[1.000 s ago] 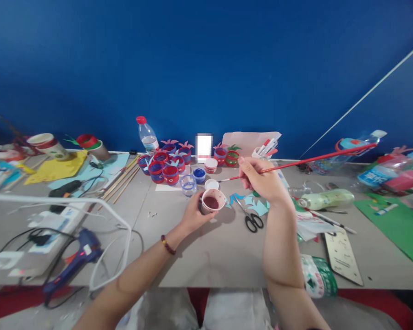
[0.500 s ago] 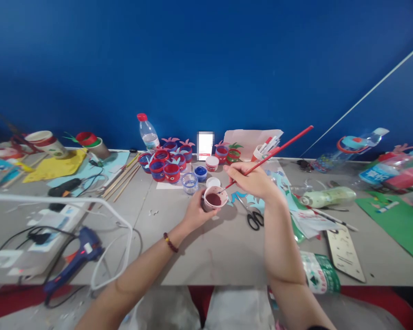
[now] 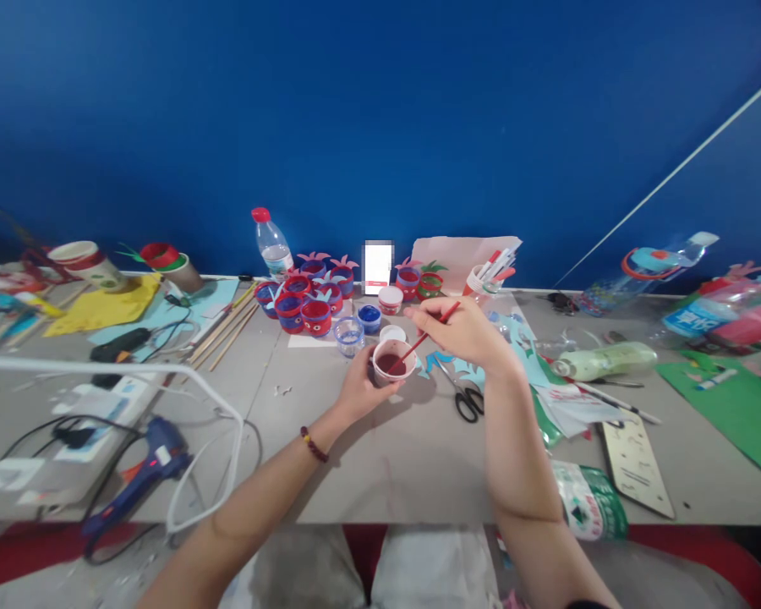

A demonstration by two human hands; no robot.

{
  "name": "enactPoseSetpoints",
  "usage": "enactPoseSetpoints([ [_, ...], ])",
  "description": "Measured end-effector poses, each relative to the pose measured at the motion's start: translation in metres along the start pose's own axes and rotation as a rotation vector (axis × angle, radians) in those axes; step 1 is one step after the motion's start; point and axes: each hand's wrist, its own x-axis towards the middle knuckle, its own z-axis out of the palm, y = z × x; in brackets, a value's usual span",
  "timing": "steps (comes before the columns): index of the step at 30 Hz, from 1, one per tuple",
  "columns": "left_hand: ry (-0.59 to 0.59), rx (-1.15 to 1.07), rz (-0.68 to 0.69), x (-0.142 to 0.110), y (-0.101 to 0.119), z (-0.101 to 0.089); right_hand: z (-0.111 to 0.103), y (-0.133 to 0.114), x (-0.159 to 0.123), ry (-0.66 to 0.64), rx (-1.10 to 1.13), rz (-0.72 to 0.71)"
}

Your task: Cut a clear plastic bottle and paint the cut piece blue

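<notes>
My left hand (image 3: 360, 385) is wrapped round a paper cup (image 3: 385, 380) with dark reddish liquid in it. Pinched in my right hand (image 3: 462, 331) is a red paintbrush (image 3: 424, 337), its lower end dipped in that liquid. Just behind the cup lies a white lid (image 3: 392, 334). Close by stand an open jar of blue paint (image 3: 369, 319), a clear jar (image 3: 350, 337) and a capped jar (image 3: 391, 299). Black-handled scissors (image 3: 465, 401) rest below my right hand. Several painted red and blue cups (image 3: 290, 315) with paper leaves are grouped at the back.
A blue glue gun (image 3: 158, 461) and a power strip (image 3: 95, 431) with cables lie at left, near wooden sticks (image 3: 225, 331). A water bottle (image 3: 272, 245) stands at the back. Right, a light green bottle (image 3: 605, 362) lies near green paper (image 3: 736, 414) and a cup of markers (image 3: 482, 277).
The brush has swung from a long rightward slant to a steeper angle, and its tip has gone deeper into the cup. My left hand stays round the cup.
</notes>
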Motion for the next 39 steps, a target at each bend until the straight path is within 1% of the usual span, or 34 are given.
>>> enactPoseSetpoints([
  [5, -0.016, 0.015, 0.019, 0.001, 0.002, -0.002, -0.001, 0.000, 0.000, -0.144, 0.007, -0.003],
  [11, -0.044, -0.036, -0.021, 0.001, 0.003, -0.001, 0.001, 0.006, 0.002, -0.195, -0.019, -0.044],
  [13, -0.040, -0.039, -0.029, 0.001, 0.003, -0.001, 0.001, 0.007, 0.002, -0.189, -0.047, -0.056],
  [18, -0.004, -0.043, -0.012, 0.002, 0.003, 0.000, 0.002, 0.008, 0.003, -0.111, -0.121, -0.062],
  [24, -0.056, -0.024, 0.045, 0.004, 0.003, 0.000, 0.005, 0.012, 0.005, -0.147, -0.138, -0.066],
  [31, -0.047, -0.034, 0.021, 0.004, -0.001, 0.000, 0.011, 0.005, 0.008, -0.181, -0.172, -0.013],
  [35, -0.074, -0.077, 0.029, 0.005, -0.002, 0.000, 0.010, 0.001, 0.007, -0.151, -0.186, -0.022],
  [39, -0.078, -0.109, 0.004, 0.004, -0.004, 0.001, 0.008, -0.001, 0.002, -0.132, -0.213, -0.062],
])
